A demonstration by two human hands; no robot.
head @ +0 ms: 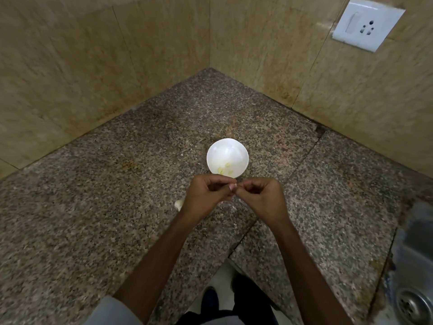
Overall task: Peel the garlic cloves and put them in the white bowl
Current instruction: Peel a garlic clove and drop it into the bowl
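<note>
Pinching one garlic clove [233, 186] together, fingers curled, left hand [206, 194] and right hand [260, 195] hover just beside the white bowl [226, 148] of peeled cloves [224, 170].

Speckled brown-grey granite countertop [117, 207], tucked into a corner between beige tiled walls [70, 66]. Made of slabs, with a dark seam [276, 194] running diagonally from the near edge toward the right wall. Some rusty-looking stains toward the back and on the left. Sitting right on it: a white bowl [222, 148], upright, roughly mid-counter. Just nearer and to its left, a small white bit of garlic [178, 204], only partly in view. Steel sink [412, 266] set in at the far right.
</note>
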